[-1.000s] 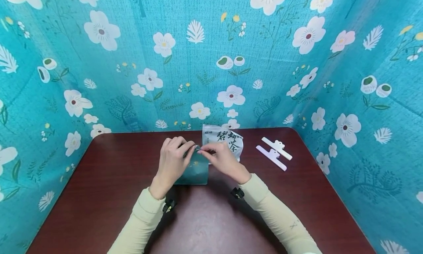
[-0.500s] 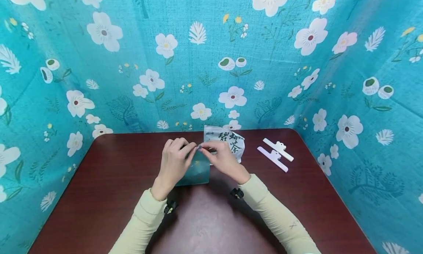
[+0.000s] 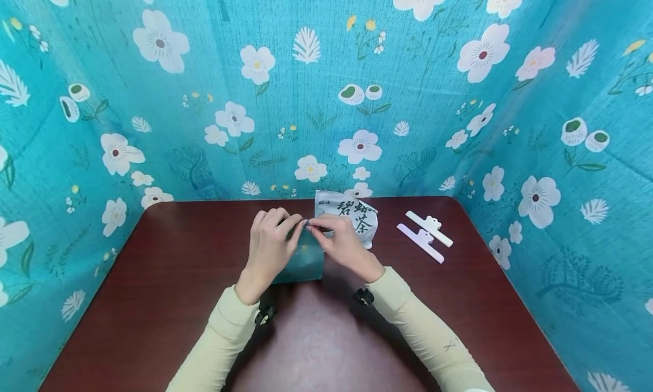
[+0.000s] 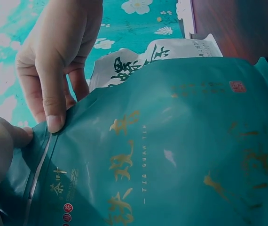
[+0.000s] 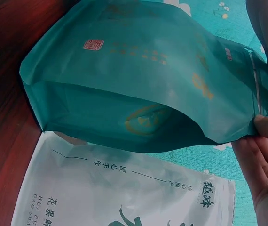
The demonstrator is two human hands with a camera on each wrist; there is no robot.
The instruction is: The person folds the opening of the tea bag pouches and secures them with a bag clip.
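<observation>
A teal tea pouch [image 3: 305,261] stands on the table [image 3: 153,301], directly in front of a white tea bag [image 3: 352,217]. The left hand [image 3: 267,250] and right hand [image 3: 343,246] both pinch its top edge. Pressing evenly along the zip strip [image 4: 39,165] likely works best.

Teal, white and dark red-brown

Teal pouch [image 3: 305,259] with gold lettering; white bag [image 3: 352,215] with black characters; white clips [image 3: 424,236]; dark red-brown table [image 3: 168,278]; turquoise floral backdrop [image 3: 204,97].

Head view looks down over the bench [image 3: 153,301]; both wrist views sit close, sharing the teal pouch [image 4: 171,155].
</observation>
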